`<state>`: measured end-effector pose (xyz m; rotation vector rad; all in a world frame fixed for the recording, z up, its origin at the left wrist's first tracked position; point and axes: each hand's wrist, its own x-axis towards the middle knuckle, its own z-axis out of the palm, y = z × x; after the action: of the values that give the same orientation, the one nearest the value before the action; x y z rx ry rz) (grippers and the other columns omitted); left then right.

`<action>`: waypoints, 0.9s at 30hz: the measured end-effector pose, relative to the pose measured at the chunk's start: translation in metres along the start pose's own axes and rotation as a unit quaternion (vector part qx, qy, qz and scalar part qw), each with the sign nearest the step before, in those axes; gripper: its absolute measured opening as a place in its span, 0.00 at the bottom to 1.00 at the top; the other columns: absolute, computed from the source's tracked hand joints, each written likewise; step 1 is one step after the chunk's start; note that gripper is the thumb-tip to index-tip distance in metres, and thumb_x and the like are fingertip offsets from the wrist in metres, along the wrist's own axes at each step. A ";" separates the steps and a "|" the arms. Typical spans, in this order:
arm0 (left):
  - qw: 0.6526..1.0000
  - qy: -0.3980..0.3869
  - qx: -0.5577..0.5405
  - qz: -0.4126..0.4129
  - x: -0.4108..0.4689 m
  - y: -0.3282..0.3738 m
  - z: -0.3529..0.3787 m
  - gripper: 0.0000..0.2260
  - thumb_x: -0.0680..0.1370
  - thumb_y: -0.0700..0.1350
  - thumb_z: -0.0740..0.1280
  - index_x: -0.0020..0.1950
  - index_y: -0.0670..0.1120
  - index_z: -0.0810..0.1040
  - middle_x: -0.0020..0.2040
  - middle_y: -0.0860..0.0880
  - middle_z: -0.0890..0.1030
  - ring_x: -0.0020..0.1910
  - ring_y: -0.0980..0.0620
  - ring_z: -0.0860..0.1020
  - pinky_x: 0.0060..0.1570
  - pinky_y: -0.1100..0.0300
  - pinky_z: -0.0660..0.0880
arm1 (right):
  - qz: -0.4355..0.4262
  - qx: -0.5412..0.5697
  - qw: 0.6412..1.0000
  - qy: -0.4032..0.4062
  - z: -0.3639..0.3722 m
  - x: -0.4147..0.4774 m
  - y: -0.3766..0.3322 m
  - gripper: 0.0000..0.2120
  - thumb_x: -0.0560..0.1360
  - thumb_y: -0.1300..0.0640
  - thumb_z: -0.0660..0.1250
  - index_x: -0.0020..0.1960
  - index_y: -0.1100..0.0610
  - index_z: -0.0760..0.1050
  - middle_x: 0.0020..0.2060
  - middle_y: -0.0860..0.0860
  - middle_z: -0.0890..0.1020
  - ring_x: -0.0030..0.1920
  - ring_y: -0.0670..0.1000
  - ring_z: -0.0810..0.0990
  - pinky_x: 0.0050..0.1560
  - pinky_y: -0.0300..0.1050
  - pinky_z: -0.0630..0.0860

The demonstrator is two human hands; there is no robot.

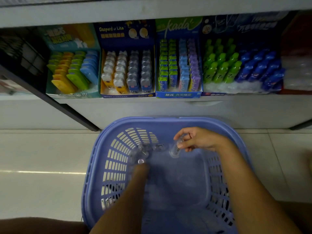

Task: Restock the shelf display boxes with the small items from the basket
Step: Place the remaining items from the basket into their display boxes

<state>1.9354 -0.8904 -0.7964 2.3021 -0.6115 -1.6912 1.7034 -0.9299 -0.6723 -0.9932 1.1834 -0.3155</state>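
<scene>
**Figure: Gathering stock from the basket**

Nearest, both forearms reach into the lilac slatted basket [94,166] on the floor. The left hand [141,168] is blurred at the small items [148,149] heaped in the basket's far left corner, and its fingers cannot be told. The right hand [197,140] pinches 1 clear packet [175,150] between thumb and fingers. The packets are glossy, domed and see-through, so probably slippery: take few and grip the edges. Beyond, 4 display boxes line the shelf; the Gaspard et Lisa box [128,95] looks the likely match.

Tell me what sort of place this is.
Probably a small shop, likely stationery: printed cardboard display boxes packed with identical small items line a white shelf, above a blue plastic basket on the floor.
</scene>
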 end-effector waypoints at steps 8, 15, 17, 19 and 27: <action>0.958 -0.219 -0.063 0.172 -0.087 0.048 0.030 0.08 0.74 0.31 0.68 0.39 0.43 0.76 0.36 0.45 0.75 0.35 0.52 0.74 0.40 0.61 0.75 | -0.139 -0.068 0.982 0.105 -0.017 -0.068 -0.064 0.11 0.72 0.60 0.71 0.54 0.54 0.79 0.37 0.50 0.81 0.36 0.44 0.78 0.36 0.34 0.75; 0.869 -0.287 -0.124 0.384 -0.181 0.136 0.032 0.13 0.74 0.35 0.69 0.58 0.43 0.75 0.48 0.42 0.82 0.42 0.49 0.81 0.46 0.58 0.80 | -0.310 -0.012 0.895 0.320 -0.069 -0.139 -0.093 0.13 0.72 0.63 0.70 0.52 0.49 0.76 0.37 0.46 0.81 0.34 0.44 0.80 0.36 0.34 0.76; 0.852 -0.295 -0.135 0.410 -0.201 0.150 0.033 0.14 0.75 0.36 0.69 0.59 0.44 0.75 0.48 0.41 0.81 0.44 0.47 0.81 0.48 0.55 0.81 | -0.326 -0.026 0.853 0.407 -0.092 -0.152 -0.098 0.12 0.72 0.62 0.71 0.51 0.49 0.75 0.39 0.46 0.81 0.36 0.43 0.81 0.38 0.35 0.78; 0.841 -0.305 -0.149 0.421 -0.214 0.158 0.037 0.13 0.74 0.36 0.69 0.57 0.46 0.75 0.45 0.44 0.82 0.43 0.48 0.82 0.46 0.56 0.81 | -0.328 -0.074 0.805 0.489 -0.117 -0.165 -0.102 0.13 0.70 0.61 0.73 0.51 0.52 0.75 0.41 0.48 0.80 0.39 0.44 0.80 0.41 0.36 0.78; 0.834 -0.333 -0.154 0.412 -0.235 0.163 0.064 0.13 0.75 0.37 0.69 0.58 0.47 0.75 0.50 0.40 0.80 0.43 0.49 0.84 0.43 0.61 0.80 | -0.160 -0.340 0.693 0.615 -0.199 -0.171 -0.089 0.11 0.70 0.58 0.73 0.46 0.65 0.80 0.39 0.64 0.82 0.42 0.59 0.81 0.43 0.47 0.75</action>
<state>1.7831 -0.9241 -0.5481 0.9156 -1.1357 -1.8577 1.4861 -0.9599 -0.5027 -1.7348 2.4682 -0.9666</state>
